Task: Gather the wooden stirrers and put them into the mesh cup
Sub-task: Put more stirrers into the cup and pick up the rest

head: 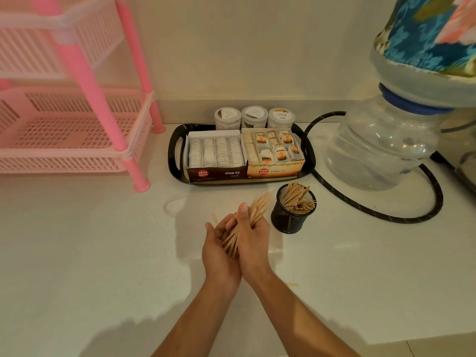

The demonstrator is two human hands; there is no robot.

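A bundle of wooden stirrers (260, 205) sits between my two hands over the white counter, its tips pointing up and right toward the black mesh cup (292, 220). My right hand (253, 239) grips the bundle with the thumb on top. My left hand (219, 249) cups the bundle's lower end from the left. The mesh cup stands just right of my hands and holds several stirrers (298, 198). One loose stirrer (214, 218) lies on the counter left of my fingers, and another (292, 284) lies by my right forearm.
A black tray (177, 153) behind the hands carries two tea boxes and three round jars. A pink plastic rack (77, 130) stands at the left. A water bottle on a dispenser (381, 150) and a black braided cable (435, 204) are at the right.
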